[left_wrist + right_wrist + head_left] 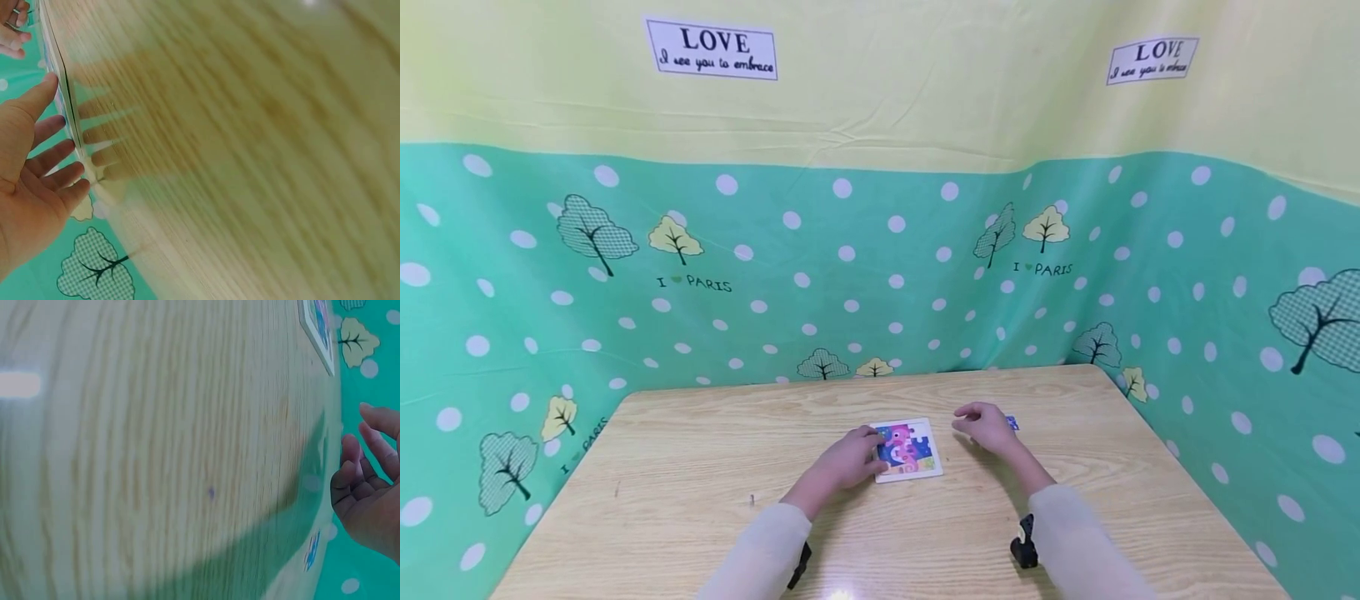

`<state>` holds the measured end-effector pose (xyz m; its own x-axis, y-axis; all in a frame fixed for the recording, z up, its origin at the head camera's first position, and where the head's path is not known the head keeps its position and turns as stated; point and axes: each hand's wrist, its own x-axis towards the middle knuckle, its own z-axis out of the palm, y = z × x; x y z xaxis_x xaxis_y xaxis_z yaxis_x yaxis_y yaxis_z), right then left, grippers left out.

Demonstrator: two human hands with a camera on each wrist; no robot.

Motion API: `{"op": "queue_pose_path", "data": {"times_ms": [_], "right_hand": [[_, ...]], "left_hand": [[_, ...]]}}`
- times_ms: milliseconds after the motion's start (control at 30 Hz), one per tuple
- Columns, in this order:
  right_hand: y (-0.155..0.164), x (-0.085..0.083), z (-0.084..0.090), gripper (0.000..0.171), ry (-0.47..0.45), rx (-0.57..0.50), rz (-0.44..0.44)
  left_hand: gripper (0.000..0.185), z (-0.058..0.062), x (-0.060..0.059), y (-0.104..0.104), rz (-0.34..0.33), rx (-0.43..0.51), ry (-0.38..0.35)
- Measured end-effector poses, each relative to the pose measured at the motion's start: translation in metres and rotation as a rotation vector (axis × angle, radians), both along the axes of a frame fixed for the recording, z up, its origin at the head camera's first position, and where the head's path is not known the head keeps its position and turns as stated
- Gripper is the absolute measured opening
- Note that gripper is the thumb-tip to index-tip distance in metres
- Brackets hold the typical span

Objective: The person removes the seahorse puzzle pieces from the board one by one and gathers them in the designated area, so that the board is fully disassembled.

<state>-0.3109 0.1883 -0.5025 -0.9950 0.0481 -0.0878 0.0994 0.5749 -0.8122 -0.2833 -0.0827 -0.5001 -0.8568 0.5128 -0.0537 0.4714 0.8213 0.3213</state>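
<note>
— Where is the square, white-framed jigsaw board with the pink and blue picture (908, 449) found?

— It is laid flat on the light wooden table (700, 467), and its left edge is touched by the left hand (847, 460), fingers relaxed.

— And the right hand (987, 427)?

— It is held just right of the board, fingers loosely spread, nothing gripped; a small blue puzzle piece (1012, 422) is seen beside it.

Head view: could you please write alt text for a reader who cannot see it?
A person's left hand rests on a colourful square jigsaw puzzle board on a light wooden table. The right hand hovers beside it, over a small blue puzzle piece. Green dotted cloth with trees hangs behind.
</note>
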Motion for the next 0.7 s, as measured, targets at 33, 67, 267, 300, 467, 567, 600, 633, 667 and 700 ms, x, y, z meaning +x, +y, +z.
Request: {"op": "queue_pose_path", "data": {"times_ms": [33, 67, 267, 300, 467, 567, 600, 633, 667, 700], "right_hand": [[-0.002, 0.0, 0.0, 0.027, -0.002, -0.002, 0.004], [-0.005, 0.0, 0.0, 0.027, -0.004, 0.001, 0.008], [-0.018, 0.001, 0.0, 0.025, 0.0, -0.009, 0.044], [-0.02, 0.001, 0.0, 0.024, -0.002, -0.015, 0.049], [-0.031, 0.003, 0.001, 0.022, 0.008, -0.015, 0.079], [-0.037, 0.003, 0.001, 0.021, 0.012, -0.014, 0.097], [-0.038, 0.003, 0.001, 0.022, 0.01, -0.018, 0.103], [-0.04, 0.003, 0.001, 0.022, 0.008, -0.02, 0.108], [-0.041, 0.003, 0.001, 0.021, 0.004, -0.025, 0.108], [-0.042, 0.002, 0.001, 0.021, 0.003, -0.029, 0.11]], "left_hand": [[0.054, 0.0, 0.0, 0.0, 0.0, 0.001, 0.0], [0.054, 0.0, 0.0, 0.0, -0.001, 0.002, 0.002], [0.054, -0.001, 0.0, -0.001, 0.001, 0.007, 0.004], [0.053, -0.001, 0.0, -0.001, 0.001, 0.005, 0.002], [0.053, 0.0, -0.001, 0.0, -0.004, 0.015, 0.0], [0.053, 0.001, -0.001, 0.0, -0.006, 0.016, -0.003], [0.052, 0.001, -0.001, 0.001, -0.008, 0.014, 0.0], [0.052, 0.001, -0.001, 0.001, -0.008, 0.01, -0.001], [0.052, 0.002, -0.001, 0.001, -0.008, 0.007, -0.001], [0.052, 0.002, -0.001, 0.001, -0.009, 0.006, -0.004]]}}
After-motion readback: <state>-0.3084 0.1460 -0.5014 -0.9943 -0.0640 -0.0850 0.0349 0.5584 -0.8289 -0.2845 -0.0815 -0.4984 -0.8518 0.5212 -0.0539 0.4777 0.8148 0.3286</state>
